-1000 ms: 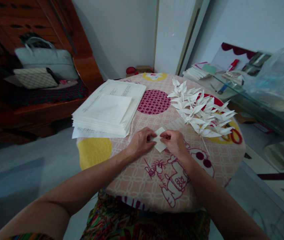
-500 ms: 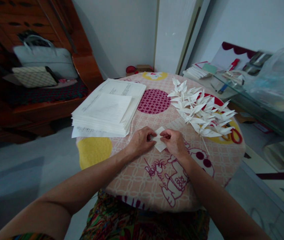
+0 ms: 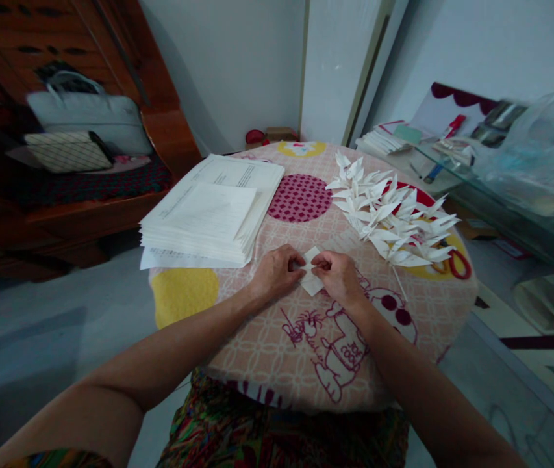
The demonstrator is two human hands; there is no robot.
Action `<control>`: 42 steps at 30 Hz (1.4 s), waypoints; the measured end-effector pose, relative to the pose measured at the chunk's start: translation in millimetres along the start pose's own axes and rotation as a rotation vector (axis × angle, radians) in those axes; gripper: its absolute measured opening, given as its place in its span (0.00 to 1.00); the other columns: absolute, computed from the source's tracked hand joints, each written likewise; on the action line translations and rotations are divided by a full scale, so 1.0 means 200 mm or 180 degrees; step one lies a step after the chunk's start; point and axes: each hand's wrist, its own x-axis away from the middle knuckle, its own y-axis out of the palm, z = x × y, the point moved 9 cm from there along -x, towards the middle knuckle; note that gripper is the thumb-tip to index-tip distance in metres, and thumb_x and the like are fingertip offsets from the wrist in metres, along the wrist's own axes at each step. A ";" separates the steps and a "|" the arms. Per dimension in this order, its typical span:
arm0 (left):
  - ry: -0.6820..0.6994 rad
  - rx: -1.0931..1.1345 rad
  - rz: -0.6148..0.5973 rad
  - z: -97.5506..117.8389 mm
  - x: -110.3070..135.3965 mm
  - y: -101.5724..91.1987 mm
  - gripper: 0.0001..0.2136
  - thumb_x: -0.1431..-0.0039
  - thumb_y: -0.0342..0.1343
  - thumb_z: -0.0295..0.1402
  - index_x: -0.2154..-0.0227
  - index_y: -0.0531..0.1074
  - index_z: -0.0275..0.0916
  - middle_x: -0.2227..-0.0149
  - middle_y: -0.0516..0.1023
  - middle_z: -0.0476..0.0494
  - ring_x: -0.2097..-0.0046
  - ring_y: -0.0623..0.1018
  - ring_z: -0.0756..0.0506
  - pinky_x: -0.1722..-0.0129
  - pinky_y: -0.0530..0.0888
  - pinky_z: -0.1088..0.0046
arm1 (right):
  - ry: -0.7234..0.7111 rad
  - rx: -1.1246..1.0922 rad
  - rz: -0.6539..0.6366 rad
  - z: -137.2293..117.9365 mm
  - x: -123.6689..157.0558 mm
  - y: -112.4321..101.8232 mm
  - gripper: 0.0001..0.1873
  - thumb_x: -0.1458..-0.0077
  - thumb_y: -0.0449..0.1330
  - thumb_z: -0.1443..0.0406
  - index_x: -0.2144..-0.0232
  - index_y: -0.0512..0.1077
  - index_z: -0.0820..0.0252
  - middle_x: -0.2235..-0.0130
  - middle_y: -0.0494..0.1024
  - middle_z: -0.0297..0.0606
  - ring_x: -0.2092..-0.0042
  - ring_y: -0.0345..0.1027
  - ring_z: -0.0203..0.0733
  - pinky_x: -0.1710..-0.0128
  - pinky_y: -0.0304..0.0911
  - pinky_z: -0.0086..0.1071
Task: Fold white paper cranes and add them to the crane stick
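A small folded piece of white paper [image 3: 312, 283], diamond-shaped, lies at the middle of the cloth-covered round table [image 3: 262, 338]. My left hand [image 3: 279, 272] pinches its left corner, while my right hand [image 3: 339, 276] pinches the right one; the fingertips cover both corners. To the right sits a cluster of folded white paper cranes [image 3: 386, 211] with pointed wings. Behind my right hand, a clear ruler-like strip [image 3: 347, 240] lies on the cloth, partly hidden.
A thick stack of printed paper [image 3: 199, 211] stands at the left of the table, smaller sheets on top. Red-handled scissors [image 3: 460, 265] lie by the cranes at the right edge. Beyond is a glass shelf [image 3: 505, 211] with a plastic bag [image 3: 530, 162]. A wooden bench [image 3: 86, 221] holds bags.
Both hands keep their pinch on the folded paper at the same spot. Only a very slight shift of the whole view shows.
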 end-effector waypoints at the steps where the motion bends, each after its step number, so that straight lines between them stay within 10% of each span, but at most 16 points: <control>1: -0.0017 -0.0018 -0.0003 0.00 0.00 0.00 0.06 0.50 0.61 0.24 0.67 0.78 0.35 0.69 0.74 0.48 0.70 0.71 0.50 0.68 0.69 0.73 | -0.0005 0.0018 0.0004 0.00 0.00 0.00 0.08 0.54 0.61 0.75 0.72 0.78 0.60 0.71 0.82 0.37 0.69 0.74 0.40 0.67 0.65 0.30; 24: -0.0053 -0.0114 -0.0064 0.00 -0.01 0.00 0.06 0.51 0.62 0.26 0.68 0.77 0.37 0.72 0.74 0.50 0.72 0.71 0.51 0.68 0.69 0.72 | -0.0009 -0.0230 -0.0589 0.15 -0.03 -0.12 0.16 0.55 0.63 0.70 0.61 0.80 0.60 0.71 0.80 0.33 0.70 0.73 0.37 0.67 0.68 0.29; 35: -0.0025 -0.0127 -0.0049 -0.01 0.00 0.00 0.05 0.51 0.62 0.26 0.68 0.77 0.38 0.71 0.73 0.50 0.72 0.71 0.51 0.68 0.69 0.72 | -0.0165 0.0727 -0.0468 0.10 -0.02 -0.10 0.17 0.53 0.61 0.75 0.60 0.80 0.62 0.69 0.81 0.39 0.67 0.74 0.41 0.64 0.67 0.32; 42: 0.0082 -0.0106 -0.0069 0.00 0.00 0.01 0.06 0.50 0.62 0.24 0.67 0.76 0.36 0.70 0.73 0.49 0.71 0.71 0.50 0.67 0.70 0.72 | -0.0360 0.0758 -0.0502 0.08 0.00 -0.11 0.07 0.51 0.61 0.73 0.70 0.78 0.60 0.71 0.80 0.36 0.68 0.72 0.40 0.66 0.63 0.30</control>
